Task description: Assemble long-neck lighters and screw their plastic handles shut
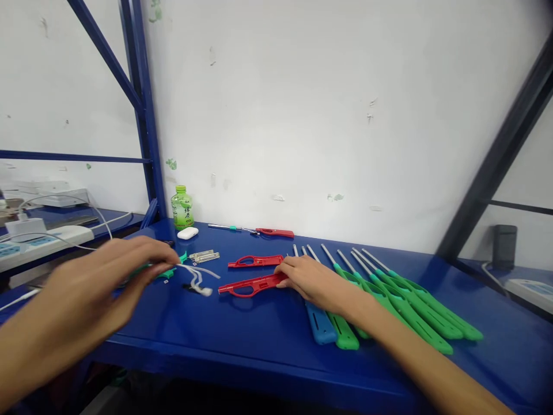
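My left hand [114,276], slightly blurred, is closed in a pinch. Thin white tubes [195,275] run out from its fingertips over the blue table, beside a small black piece. Green plastic parts [168,273] lie just behind that hand, partly covered by it. My right hand [307,279] grips the right end of a red lighter handle half [250,285], which has an oval trigger opening. A second red handle half [254,261] lies behind it, close to my fingers. Clear fuel tanks [205,256] rest further back on the left.
Several green long-nosed lighters [415,305] and a blue one [320,323] lie at the right, under and beside my forearm. An opened red lighter [275,232], a white case [188,233] and a green bottle [182,208] stand along the wall. Power strips [64,237] sit left.
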